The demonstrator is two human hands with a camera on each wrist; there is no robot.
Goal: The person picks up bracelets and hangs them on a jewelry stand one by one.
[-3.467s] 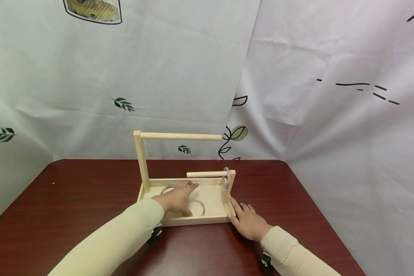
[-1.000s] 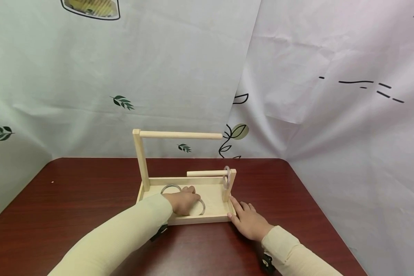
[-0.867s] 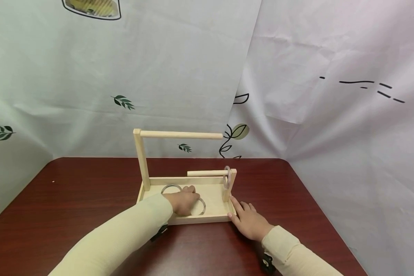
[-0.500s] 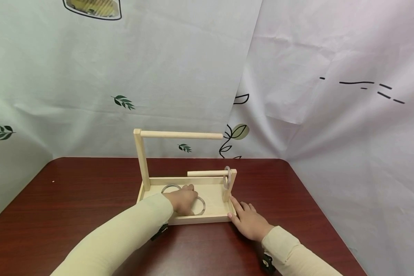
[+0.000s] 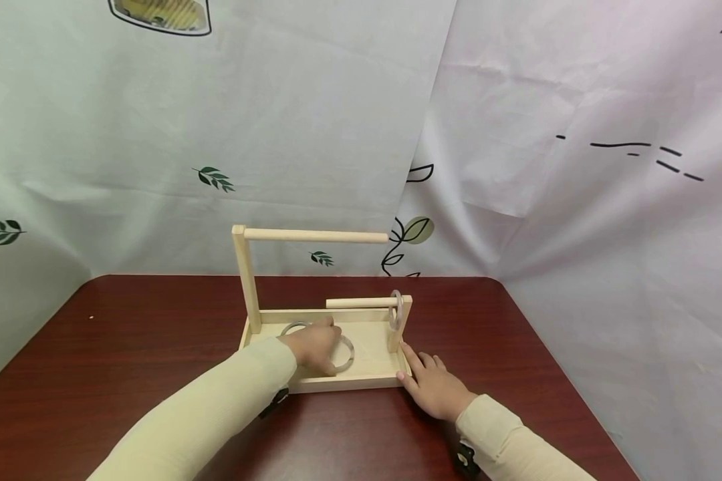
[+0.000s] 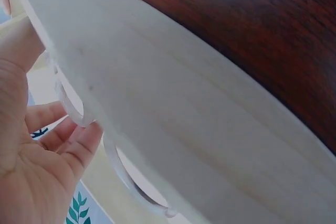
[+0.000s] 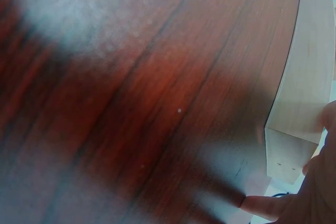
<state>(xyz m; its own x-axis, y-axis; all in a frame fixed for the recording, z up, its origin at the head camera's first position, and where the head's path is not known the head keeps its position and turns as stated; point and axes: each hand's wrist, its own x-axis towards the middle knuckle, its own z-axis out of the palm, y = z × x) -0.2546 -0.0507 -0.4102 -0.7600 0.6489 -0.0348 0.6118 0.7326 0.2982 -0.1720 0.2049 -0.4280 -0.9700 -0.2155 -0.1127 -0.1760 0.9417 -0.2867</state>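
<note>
Here we see the left hand [image 5: 313, 345] inside the wooden tray [image 5: 370, 382], its fingers [image 6: 63, 139] curled down onto a metal ring [image 5: 345, 353] that lies flat on the tray floor; whether they truly pinch it or only press on it, we cannot tell. A second ring [image 5: 293, 328] lies just behind the hand, near the tray's far wall, partly hidden. A third ring [image 5: 396, 309] hangs upright on the short peg [image 5: 357, 302], close against the low post [image 5: 400, 327] at the tray's right end.

The right hand [image 5: 434, 385] rests on the dark red surface [image 5: 126, 347] with its fingers straight and relaxed, touching the tray's near right corner — it holds nothing. In the right wrist view that corner [image 7: 286, 150] shows pale against the wood grain.

The tall post [image 5: 245, 277] stands at the tray's left end, and its long peg [image 5: 315, 235] runs rightward overhead, its free end open. Between the two pegs there is open air above the tray — and broad bare surface lies left and right, up to the rounded far edge under the printed cloth backdrop [image 5: 277, 120].
</note>
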